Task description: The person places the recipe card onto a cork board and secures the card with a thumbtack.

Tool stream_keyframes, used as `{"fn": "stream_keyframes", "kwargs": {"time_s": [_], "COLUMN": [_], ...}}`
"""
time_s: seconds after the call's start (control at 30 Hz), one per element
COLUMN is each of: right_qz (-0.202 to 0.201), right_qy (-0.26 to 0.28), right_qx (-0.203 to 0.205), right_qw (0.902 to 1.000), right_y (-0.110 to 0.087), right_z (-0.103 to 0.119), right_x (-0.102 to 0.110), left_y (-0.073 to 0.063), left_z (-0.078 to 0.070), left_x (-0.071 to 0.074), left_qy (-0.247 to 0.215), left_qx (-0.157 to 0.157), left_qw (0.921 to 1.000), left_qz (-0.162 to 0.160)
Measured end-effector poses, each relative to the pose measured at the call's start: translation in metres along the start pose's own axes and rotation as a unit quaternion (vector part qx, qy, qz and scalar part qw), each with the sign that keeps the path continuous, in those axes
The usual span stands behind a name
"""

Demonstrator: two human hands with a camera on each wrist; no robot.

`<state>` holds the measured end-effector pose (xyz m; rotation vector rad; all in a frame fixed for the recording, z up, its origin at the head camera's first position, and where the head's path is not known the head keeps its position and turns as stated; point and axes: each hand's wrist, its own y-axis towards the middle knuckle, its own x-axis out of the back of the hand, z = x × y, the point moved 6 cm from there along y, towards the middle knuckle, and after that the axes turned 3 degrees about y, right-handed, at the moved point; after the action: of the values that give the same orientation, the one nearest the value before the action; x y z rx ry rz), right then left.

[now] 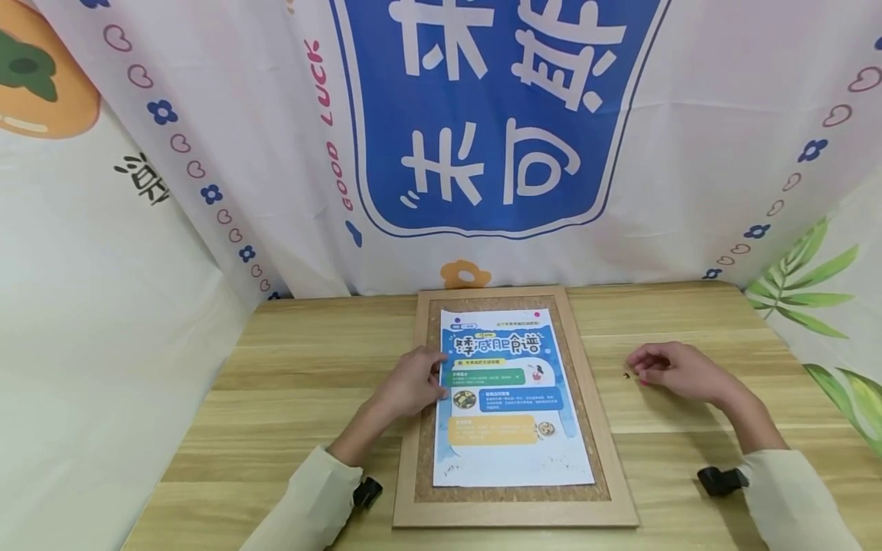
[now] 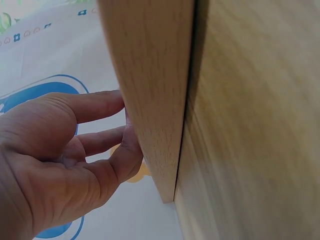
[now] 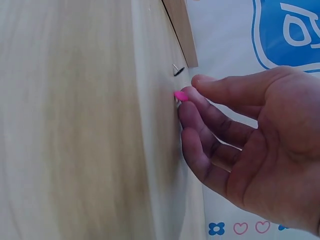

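A corkboard (image 1: pixel 425 493) in a light wooden frame lies on the table, with a printed poster (image 1: pixel 510 463) on it. A purple thumbtack (image 1: pixel 458 321) and a pink thumbtack (image 1: pixel 537 314) sit at the poster's top corners. My left hand (image 1: pixel 412 383) rests at the board's left side, fingertips over the frame (image 2: pixel 150 75) by the poster's edge. Right of the board, my right hand (image 1: pixel 678 373) touches a loose pink thumbtack (image 3: pixel 181 95) with its fingertips, the thumb (image 3: pixel 220 90) standing apart from it. Close by lies a black thumbtack (image 3: pixel 179 72), point up.
The wood-grain table (image 1: pixel 310 360) extends on both sides of the board. A printed white curtain (image 1: pixel 276 153) hangs behind its back edge. Black straps or mounts (image 1: pixel 721 480) show at both sleeves (image 1: pixel 792 497).
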<state>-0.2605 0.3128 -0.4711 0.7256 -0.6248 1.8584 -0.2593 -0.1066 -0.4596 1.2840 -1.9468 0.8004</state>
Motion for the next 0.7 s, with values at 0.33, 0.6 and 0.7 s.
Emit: {"fn": "stream_keyframes", "kwargs": {"time_s": [0.33,0.6,0.7], "right_qz": [0.007,-0.001,-0.009], "right_qy": [0.004,-0.006,-0.014], "right_qx": [0.007,0.004,0.007], "right_qw": [0.9999,1.0,0.9998], "right_y": [-0.0086,-0.011,-0.011], "right_z": [-0.0061,-0.0029,-0.0009], "right_x": [0.0011,-0.0032,-0.0049], "left_y": [-0.0014,-0.0006,-0.0003], "left_z": [-0.0021,-0.0007,-0.0006], "left_x": [0.0017,0.0006,0.0004], "left_qy": [-0.004,0.003,0.005], "left_qx": [-0.003,-0.004,-0.005], "left_qw": [1.0,1.0,1.0], "left_qz": [-0.001,0.0,0.0]}}
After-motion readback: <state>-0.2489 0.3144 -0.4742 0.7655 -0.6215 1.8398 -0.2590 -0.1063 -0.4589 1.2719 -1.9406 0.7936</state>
